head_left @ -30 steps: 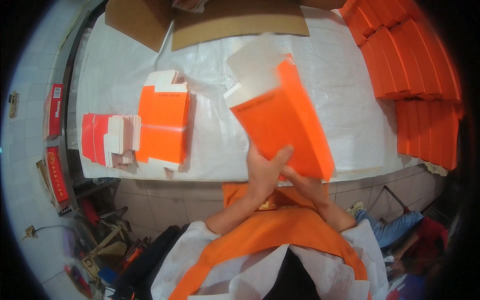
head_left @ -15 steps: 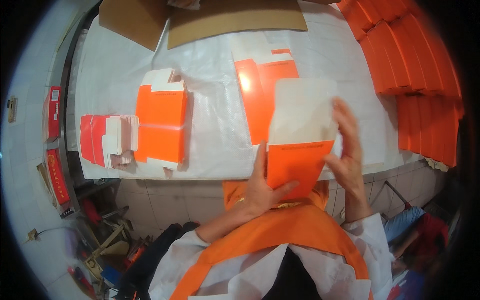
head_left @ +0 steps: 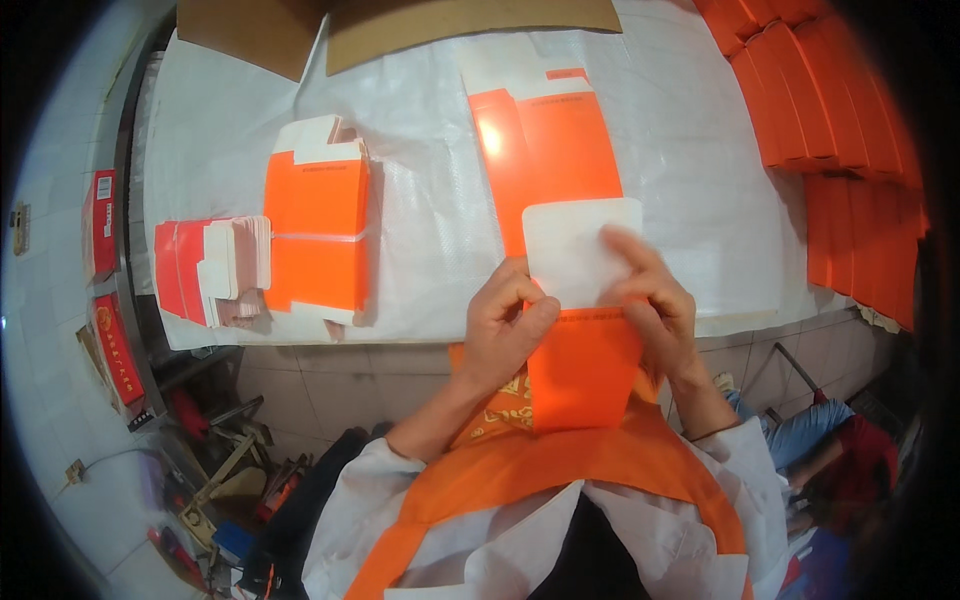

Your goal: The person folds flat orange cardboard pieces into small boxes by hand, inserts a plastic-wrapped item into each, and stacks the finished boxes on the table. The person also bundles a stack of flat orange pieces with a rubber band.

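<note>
In front of my apron, over the table's near edge, is an orange cardboard carton [head_left: 585,370] with a long white end flap [head_left: 570,235] standing out toward the far side. My left hand [head_left: 508,320] grips the carton's left edge at the base of the flap, thumb bent and fingers curled. On the opposite edge, my right hand [head_left: 655,305] has its thumb and curled fingers at the same fold, the index finger stretched over the flap and smeared by motion. Just beyond lie flat orange carton blanks [head_left: 565,150], partly covered by the flap.
Left on the white-sheeted table [head_left: 430,200] are a strapped stack of orange blanks [head_left: 315,235] and a bundle of red-and-white blanks [head_left: 195,270]. Formed orange cartons [head_left: 800,100] are piled at the right. An open brown cardboard box [head_left: 470,30] stands at the far edge.
The carton has tipped and dropped nearer my body. My left hand has moved up to the flap's base, and my right hand has come in from beside the flap onto the right edge.
</note>
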Motion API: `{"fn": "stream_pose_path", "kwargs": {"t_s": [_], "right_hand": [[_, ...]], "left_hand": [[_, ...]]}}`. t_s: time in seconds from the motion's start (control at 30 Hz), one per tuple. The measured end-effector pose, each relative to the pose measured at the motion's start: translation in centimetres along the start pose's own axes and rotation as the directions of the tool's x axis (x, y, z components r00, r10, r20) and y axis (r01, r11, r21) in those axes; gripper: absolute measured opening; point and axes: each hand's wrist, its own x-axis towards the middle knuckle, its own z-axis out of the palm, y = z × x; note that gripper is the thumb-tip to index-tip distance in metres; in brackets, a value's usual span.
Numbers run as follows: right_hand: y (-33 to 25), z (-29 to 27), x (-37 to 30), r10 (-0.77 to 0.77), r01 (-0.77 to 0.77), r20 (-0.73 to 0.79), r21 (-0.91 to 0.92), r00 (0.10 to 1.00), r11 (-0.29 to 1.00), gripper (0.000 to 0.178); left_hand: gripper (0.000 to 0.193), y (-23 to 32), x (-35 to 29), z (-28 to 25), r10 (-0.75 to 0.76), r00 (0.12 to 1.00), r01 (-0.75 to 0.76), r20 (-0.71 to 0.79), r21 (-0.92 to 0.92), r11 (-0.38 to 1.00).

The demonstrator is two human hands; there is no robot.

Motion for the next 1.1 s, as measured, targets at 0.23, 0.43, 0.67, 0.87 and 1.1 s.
{"fn": "stream_pose_path", "kwargs": {"t_s": [0.23,0.43,0.67,0.87,1.1], "right_hand": [[1.0,0.2,-0.3,-0.133,0.133,0.006,0.016,0.991,0.991,0.036],[-0.2,0.9,-0.2,-0.072,0.072,0.02,0.0,0.997,0.997,0.024],[-1.0,0.7,0.3,-0.03,0.03,-0.005,-0.105,1.0,0.994,0.017],[-0.9,0.6,0.5,0.024,-0.023,0.003,-0.199,1.0,0.98,0.013],[-0.2,0.1,0.1,-0.032,0.044,0.053,-0.245,0.998,0.968,0.019]], "left_hand": [[0.021,0.8,0.5,2.9,0.187,0.897,-0.283,-0.4,-0.197,0.939],[0.026,1.9,0.9,1.7,0.299,0.938,-0.276,-0.177,0.142,0.951],[0.015,2.7,1.2,1.5,0.175,0.97,-0.162,-0.166,0.087,0.983],[0.008,2.1,0.8,1.0,0.106,0.98,-0.1,-0.171,0.041,0.994],[0.012,1.2,0.4,0.5,0.223,0.967,-0.205,-0.121,0.143,0.968]]}}
